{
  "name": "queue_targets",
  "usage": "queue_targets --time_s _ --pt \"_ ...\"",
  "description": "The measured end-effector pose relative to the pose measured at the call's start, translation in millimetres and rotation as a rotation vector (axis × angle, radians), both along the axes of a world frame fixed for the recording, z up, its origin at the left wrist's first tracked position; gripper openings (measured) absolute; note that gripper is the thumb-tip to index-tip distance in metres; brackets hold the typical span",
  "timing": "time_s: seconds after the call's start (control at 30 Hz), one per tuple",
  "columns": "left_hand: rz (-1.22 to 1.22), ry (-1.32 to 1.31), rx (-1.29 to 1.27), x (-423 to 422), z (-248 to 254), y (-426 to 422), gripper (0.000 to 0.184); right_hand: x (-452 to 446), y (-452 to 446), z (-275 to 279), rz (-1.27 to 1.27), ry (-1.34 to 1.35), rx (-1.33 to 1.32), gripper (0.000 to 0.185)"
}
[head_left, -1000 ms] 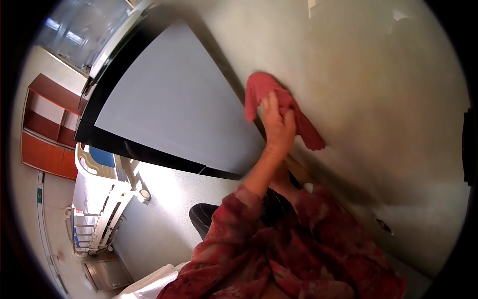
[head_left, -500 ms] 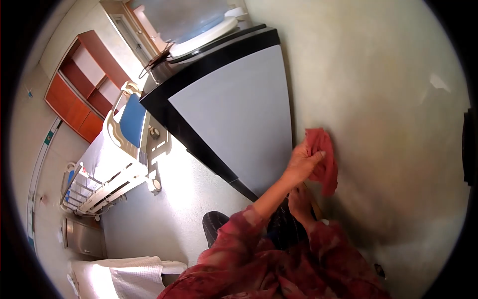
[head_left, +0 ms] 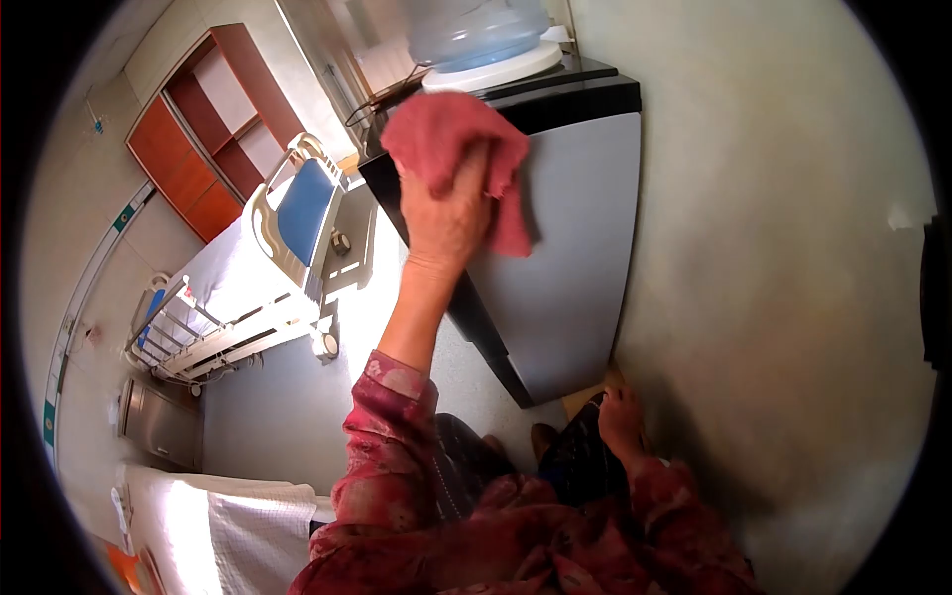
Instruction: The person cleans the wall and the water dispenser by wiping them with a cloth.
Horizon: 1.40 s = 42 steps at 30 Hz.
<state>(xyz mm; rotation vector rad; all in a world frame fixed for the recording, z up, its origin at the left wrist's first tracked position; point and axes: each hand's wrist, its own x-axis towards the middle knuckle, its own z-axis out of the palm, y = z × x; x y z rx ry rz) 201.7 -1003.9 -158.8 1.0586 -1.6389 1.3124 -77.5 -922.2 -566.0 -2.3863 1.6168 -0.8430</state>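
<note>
My left hand (head_left: pixel 444 220) grips a red cloth (head_left: pixel 451 134), its fingers pressed into the bunched fabric. It is raised at the upper corner of a water dispenser (head_left: pixel 570 258) with a grey panel and black edges. Part of the cloth hangs down over the panel; it covers the black trim there. On top of the dispenser stands a large clear-blue water bottle (head_left: pixel 476 35) in a white ring (head_left: pixel 496 71). Low beside the dispenser's bottom end is my right hand (head_left: pixel 621 421), fingers curled near a light wooden piece (head_left: pixel 583 399); what it grips is hidden.
A bare wall (head_left: pixel 764 248) runs close along the right. To the left stand a hospital bed (head_left: pixel 228 288) with a blue headboard panel and a reddish wooden cupboard (head_left: pixel 183 169). A metal bedside cabinet (head_left: pixel 159 421) and a white-covered surface (head_left: pixel 253 531) are lower left.
My left hand has swung up and left with the red cloth, from the wall side of the dispenser to its upper corner. The view has shifted; my right hand remains low.
</note>
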Motion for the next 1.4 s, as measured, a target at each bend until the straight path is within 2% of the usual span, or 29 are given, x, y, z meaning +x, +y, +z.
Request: queue_targets --time_s 0.03,0.1,0.17,0.23,0.3,0.33,0.4,0.5,0.53,0.6,0.63,0.7,0.77,0.9,0.97,1.03,1.1,1.2,1.37,1.4 --pt "-0.020 -0.014 0.078 8 -12 -2 0.054 1 0 2 0.009 0.005 -0.011 0.019" --pt "-0.130 0.195 0.204 1 -32 1 0.052 2 3 9 -0.004 0.015 -0.027 0.019" --pt "-0.156 0.118 0.298 -2 -58 7 0.052 3 3 6 -0.020 0.029 -0.024 0.019" --pt "-0.063 -0.172 0.428 17 -123 1 0.055 6 3 2 -0.039 0.034 -0.016 0.020" --pt "0.093 -0.447 0.544 22 -166 7 0.059 6 3 -3 -0.067 0.015 0.011 0.018" --pt "0.098 -0.446 0.539 25 -187 8 0.059 6 2 -6 -0.064 0.014 0.006 0.018" --pt "0.068 -0.590 0.704 32 -228 11 0.052 4 1 -10 -0.037 0.007 -0.049 0.014" --pt "0.064 -0.672 0.598 36 -272 7 0.051 6 -1 -9 -0.075 0.004 -0.076 0.014" --pt "0.067 -0.676 0.592 35 -271 10 0.051 6 1 -8 -0.075 -0.001 -0.081 0.014" --pt "-0.057 -0.703 0.752 33 -266 10 0.050 4 1 -6 -0.087 0.068 -0.002 0.018" --pt "-0.056 -0.711 0.745 25 -248 11 0.050 5 0 -7 -0.091 0.061 -0.007 0.018" --pt "0.128 -0.680 0.945 -4 -187 18 0.049 5 0 -14 -0.076 0.072 -0.044 0.019" --pt "-0.001 -0.454 0.702 -18 -146 0 0.047 5 0 -20 -0.067 0.046 -0.034 0.017" --pt "0.002 -0.275 0.238 -56 -56 -45 0.048 2 3 -11 -0.055 0.050 -0.062 0.016" --pt "-0.026 -0.289 0.134 -72 -19 -67 0.056 -1 2 -7 -0.043 0.041 -0.010 0.017" --pt "-0.079 -0.232 0.168 -94 3 -77 0.053 -4 1 -4 -0.043 0.031 0.048 0.017" --pt "-0.128 -0.230 0.171 -112 -5 -93 0.050 -4 2 1 -0.039 -0.069 -0.015 0.018" --pt "-0.104 -0.427 0.155 -123 -42 -107 0.046 -8 5 17 -0.040 -0.053 -0.029 0.016" --pt "-0.126 -0.668 0.418 -116 -145 -102 0.034 -18 0 11 -0.079 0.010 -0.057 0.014" --pt "-0.203 -0.652 0.437 -111 -168 -101 0.033 -18 -2 7 -0.082 0.025 -0.101 0.014"
